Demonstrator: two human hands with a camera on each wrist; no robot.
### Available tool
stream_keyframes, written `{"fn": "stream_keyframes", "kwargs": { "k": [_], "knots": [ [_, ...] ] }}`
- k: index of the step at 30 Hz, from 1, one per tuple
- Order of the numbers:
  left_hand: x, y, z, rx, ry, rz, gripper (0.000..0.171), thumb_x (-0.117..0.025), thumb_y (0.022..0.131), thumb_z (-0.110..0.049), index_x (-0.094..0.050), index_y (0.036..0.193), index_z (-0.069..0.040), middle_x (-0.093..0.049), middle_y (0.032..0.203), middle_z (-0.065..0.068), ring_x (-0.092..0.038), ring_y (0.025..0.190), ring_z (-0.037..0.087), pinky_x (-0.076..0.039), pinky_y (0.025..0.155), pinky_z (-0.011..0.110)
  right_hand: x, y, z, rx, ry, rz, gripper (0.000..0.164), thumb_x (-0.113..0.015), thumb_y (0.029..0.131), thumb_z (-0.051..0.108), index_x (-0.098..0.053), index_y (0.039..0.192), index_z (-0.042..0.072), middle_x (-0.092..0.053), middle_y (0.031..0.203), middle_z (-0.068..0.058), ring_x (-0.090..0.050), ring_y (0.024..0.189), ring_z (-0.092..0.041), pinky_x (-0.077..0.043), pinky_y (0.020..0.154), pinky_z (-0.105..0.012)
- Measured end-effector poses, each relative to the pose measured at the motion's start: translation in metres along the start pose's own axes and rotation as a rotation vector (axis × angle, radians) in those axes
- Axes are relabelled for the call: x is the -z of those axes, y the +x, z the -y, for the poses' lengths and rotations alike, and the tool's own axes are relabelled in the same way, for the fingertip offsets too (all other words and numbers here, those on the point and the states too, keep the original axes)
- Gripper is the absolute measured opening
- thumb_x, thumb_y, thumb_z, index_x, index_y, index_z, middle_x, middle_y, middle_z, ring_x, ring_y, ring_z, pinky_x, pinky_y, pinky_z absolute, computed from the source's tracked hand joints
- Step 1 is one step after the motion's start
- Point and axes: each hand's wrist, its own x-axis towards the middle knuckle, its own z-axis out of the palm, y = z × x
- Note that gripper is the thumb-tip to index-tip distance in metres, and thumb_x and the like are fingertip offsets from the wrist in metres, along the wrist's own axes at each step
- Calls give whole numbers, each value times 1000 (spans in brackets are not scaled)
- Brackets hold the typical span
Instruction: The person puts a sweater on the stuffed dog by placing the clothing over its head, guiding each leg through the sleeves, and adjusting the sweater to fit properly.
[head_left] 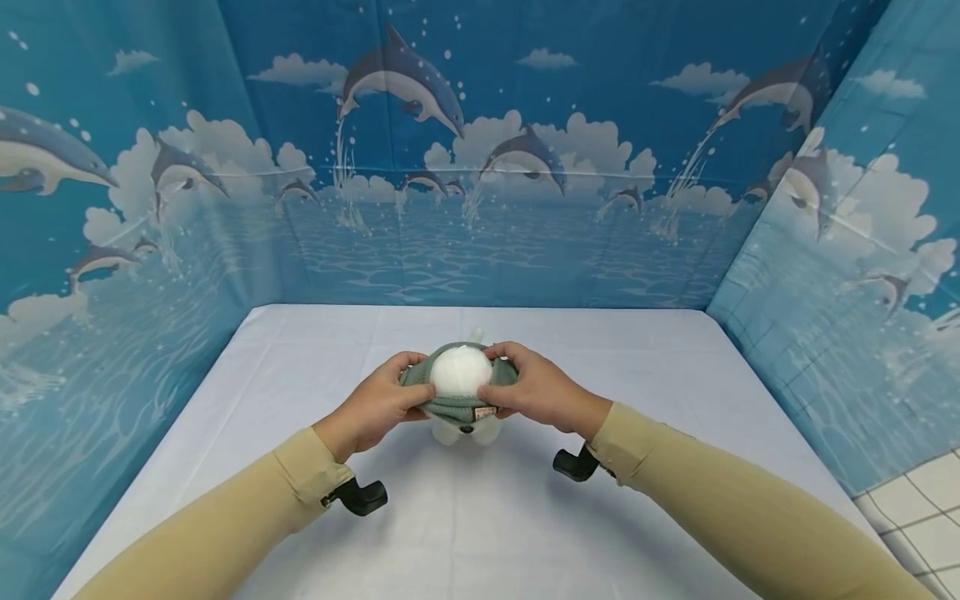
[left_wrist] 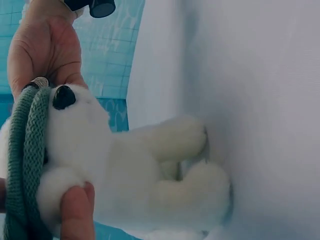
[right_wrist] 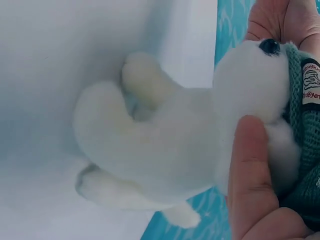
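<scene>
A white plush dog [head_left: 461,372] stands on its paws on the white-covered table, its black nose [left_wrist: 64,97] and pale legs [left_wrist: 195,187] showing in the left wrist view. A green knitted hat [head_left: 450,406] circles its head, with the white crown bare in the middle. My left hand [head_left: 369,405] grips the hat's left side, thumb over the edge. On the opposite side, my right hand [head_left: 549,390] pinches the hat between thumb and fingers. One right-hand finger [right_wrist: 250,155] lies against the plush's cheek. A sewn label [right_wrist: 311,82] marks the hat's front brim.
The white tablecloth [head_left: 465,517] spreads around the plush. Blue dolphin-print curtains [head_left: 495,242] border the table at the back and both sides. Black wrist mounts [head_left: 363,498] hang beneath the sleeves. White tiles [head_left: 918,508] appear at the lower right.
</scene>
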Motion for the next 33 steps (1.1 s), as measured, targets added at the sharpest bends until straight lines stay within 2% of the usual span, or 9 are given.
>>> {"fn": "stream_keyframes", "kwargs": {
  "k": [7, 11, 15, 17, 20, 23, 28, 33],
  "knots": [
    [0, 2, 4, -14, -51, 6, 59, -64, 100, -2, -40, 154, -5, -38, 159, 24, -52, 141, 42, -58, 103, 47, 1, 1, -8, 32, 7, 1, 67, -79, 96, 18, -44, 153, 11, -47, 155, -21, -56, 134, -37, -60, 95, -43],
    [0, 3, 11, -14, -110, 18, 62, -63, 98, 4, -39, 155, -4, -40, 158, 23, -49, 142, 40, -56, 106, 47, 1, 1, -16, 45, 33, 18, 72, -79, 96, 20, -40, 156, 13, -42, 160, -19, -51, 140, -38, -57, 101, -46],
    [-1, 4, 18, -12, -171, 39, 60, -61, 100, 2, -37, 155, -5, -39, 160, 22, -50, 143, 35, -52, 111, 46, -3, 1, -23, 44, 64, 53, 77, -76, 99, 24, -30, 160, 16, -36, 162, -21, -55, 136, -39, -60, 97, -49],
    [-2, 3, 20, 0, -172, 51, 60, -61, 103, -4, -36, 157, -9, -39, 161, 21, -56, 137, 32, -54, 109, 45, -5, 0, -26, 36, 72, 70, 79, -73, 101, 27, -24, 162, 19, -34, 162, -24, -62, 128, -38, -62, 93, -49],
    [-5, 1, 21, 30, -167, 87, 64, -62, 106, -15, -31, 161, -19, -39, 161, 21, -69, 119, 28, -59, 101, 46, -9, -1, -26, 35, 94, 70, 81, -71, 103, 28, -18, 164, 21, -34, 161, -26, -70, 115, -37, -63, 89, -48],
    [-8, 0, 19, 40, -180, 122, 69, -64, 106, -19, -25, 163, -24, -38, 161, 22, -74, 108, 27, -61, 96, 47, -11, -2, -25, 65, 145, 66, 83, -72, 102, 21, -17, 164, 18, -33, 161, -26, -66, 122, -40, -63, 90, -48],
    [-13, 2, 17, -3, -202, 121, 78, -69, 101, -8, -23, 163, -21, -34, 162, 21, -62, 130, 35, -59, 101, 48, -11, -2, -24, 97, 158, 58, 89, -75, 97, 13, -16, 164, 17, -27, 165, -21, -46, 142, -45, -59, 98, -49],
    [-15, 4, 20, -15, -199, 104, 83, -70, 97, 0, -22, 162, -20, -35, 162, 19, -51, 142, 40, -57, 103, 48, -10, -2, -24, 96, 119, 51, 93, -78, 95, 12, -16, 164, 19, -26, 167, -19, -43, 146, -44, -55, 105, -53]
  ]
}}
